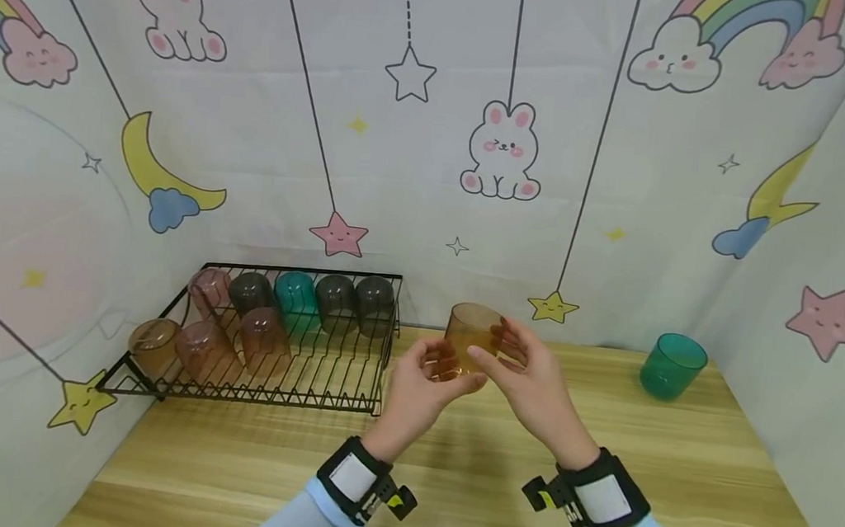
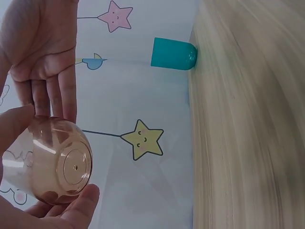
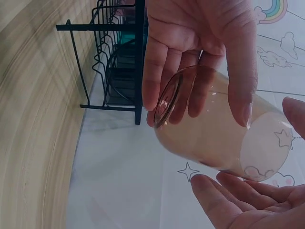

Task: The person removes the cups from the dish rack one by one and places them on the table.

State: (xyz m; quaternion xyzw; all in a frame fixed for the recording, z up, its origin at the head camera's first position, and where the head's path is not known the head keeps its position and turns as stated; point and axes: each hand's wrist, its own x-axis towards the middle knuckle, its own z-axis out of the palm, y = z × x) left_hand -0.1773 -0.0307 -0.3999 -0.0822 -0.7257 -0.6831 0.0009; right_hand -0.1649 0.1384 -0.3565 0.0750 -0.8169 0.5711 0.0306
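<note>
A clear amber cup is held up over the table, rim upward and slightly tilted. My left hand grips its lower left side, with the thumb in front and the fingers behind, as the right wrist view shows. From the right, my right hand holds the cup between its thumb, laid across the front, and its fingers at the far side near the rim. In the left wrist view the round base of the amber cup faces the table side. Nothing else is in either hand.
A black wire rack stands at the left with several upturned cups, among them a teal cup and a pink cup. A green cup sits at the table's back right. Behind hangs a patterned white cloth.
</note>
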